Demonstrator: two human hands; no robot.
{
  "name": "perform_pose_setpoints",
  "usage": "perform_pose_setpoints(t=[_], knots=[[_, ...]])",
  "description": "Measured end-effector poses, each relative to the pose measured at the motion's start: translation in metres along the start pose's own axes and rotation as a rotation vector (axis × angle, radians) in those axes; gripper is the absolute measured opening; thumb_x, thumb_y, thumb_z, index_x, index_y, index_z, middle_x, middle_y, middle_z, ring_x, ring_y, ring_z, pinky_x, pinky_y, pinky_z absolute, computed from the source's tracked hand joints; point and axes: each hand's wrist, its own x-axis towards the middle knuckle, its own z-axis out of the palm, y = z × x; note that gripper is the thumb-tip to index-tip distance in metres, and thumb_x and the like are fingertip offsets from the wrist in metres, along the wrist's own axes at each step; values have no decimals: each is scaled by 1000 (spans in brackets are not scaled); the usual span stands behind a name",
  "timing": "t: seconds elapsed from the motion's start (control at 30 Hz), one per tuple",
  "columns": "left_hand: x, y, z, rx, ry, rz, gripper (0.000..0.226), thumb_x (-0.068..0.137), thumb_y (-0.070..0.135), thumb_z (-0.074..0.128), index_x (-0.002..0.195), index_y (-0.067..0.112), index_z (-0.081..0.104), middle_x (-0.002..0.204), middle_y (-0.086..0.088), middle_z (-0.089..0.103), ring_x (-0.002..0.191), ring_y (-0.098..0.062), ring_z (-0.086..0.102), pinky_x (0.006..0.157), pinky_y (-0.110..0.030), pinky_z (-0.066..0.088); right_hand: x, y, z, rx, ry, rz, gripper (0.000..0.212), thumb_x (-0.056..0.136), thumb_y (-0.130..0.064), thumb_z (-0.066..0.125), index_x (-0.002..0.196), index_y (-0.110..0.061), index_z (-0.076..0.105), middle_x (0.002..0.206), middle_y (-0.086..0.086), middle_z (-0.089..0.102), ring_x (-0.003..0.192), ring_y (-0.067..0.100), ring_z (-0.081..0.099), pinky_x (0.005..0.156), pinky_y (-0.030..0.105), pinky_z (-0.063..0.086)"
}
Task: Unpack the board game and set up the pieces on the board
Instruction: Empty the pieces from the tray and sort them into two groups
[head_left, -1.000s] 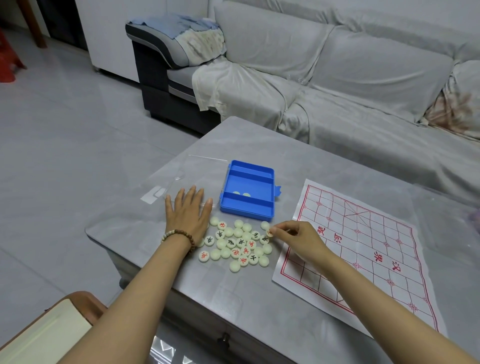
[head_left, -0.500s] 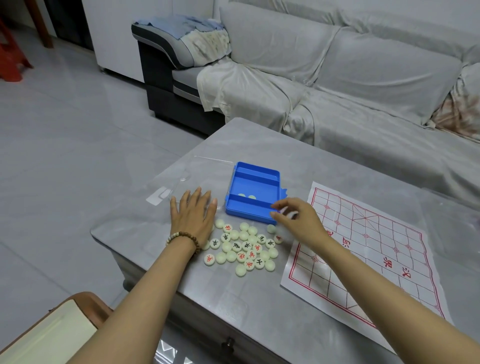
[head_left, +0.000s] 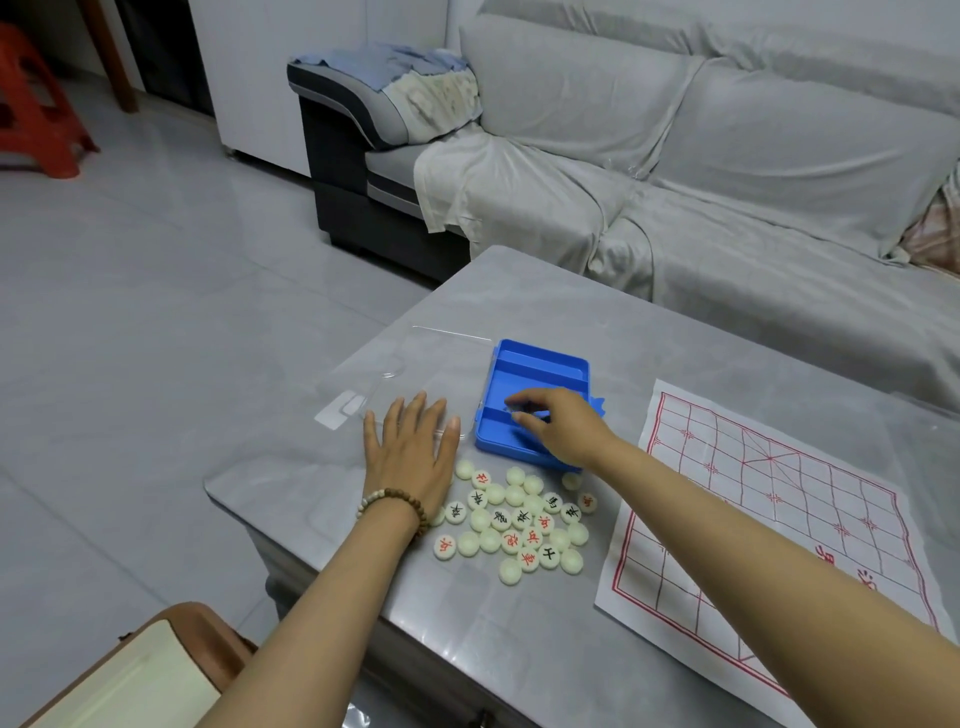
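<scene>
A blue plastic tray (head_left: 540, 364) sits on the grey table (head_left: 545, 291). My right hand (head_left: 563, 426) reaches into it with fingers curled down, hiding whatever lies under them. Just in front of the tray lies a pile of several cream round game pieces (head_left: 519, 519) with red or black characters, some face down. My left hand (head_left: 410, 457) lies flat on the table left of the pile, fingers spread and holding nothing. The white paper board with a red grid (head_left: 769, 499) lies flat to the right, with no pieces on it.
A clear plastic lid (head_left: 415, 358) lies left of the tray, under my left fingertips. A grey covered sofa (head_left: 727, 182) runs behind the table. The table's near-left edge drops to the tiled floor. A brown-edged seat (head_left: 130, 675) is at bottom left, a red stool (head_left: 36, 104) far left.
My right hand has left the pile by the board's edge and moved up and left into the blue tray. The left hand has stayed flat in place.
</scene>
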Motion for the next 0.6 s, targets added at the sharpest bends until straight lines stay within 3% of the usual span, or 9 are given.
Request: perform_pose_setpoints(t=[0.13,0.27,0.6], knots=[[-1,0,-2,-5,0,-1,53,98,44,9,147,29,20,157,7,12,145,-14,1,115,-41,-14,9,3,-1,234,53,78,14,85,-18,68,98,-14,73,101,-2,71,96,11,64,91,26,50],[0,0,-2,-12,1,1,53,98,45,9,147,29,21,157,7,12,145,-14,1,116,-41,-14,10,6,-2,388,52,93,13,80,-15,73,92,-12,74,96,0,72,91,10,66,82,18,50],[1,0,0,-28,12,-1,52,98,45,10,147,30,22,156,7,13,145,-13,1,116,-40,-14,12,10,-8,308,75,15,8,75,-14,79,74,-19,72,78,-8,71,78,7,64,77,18,47]])
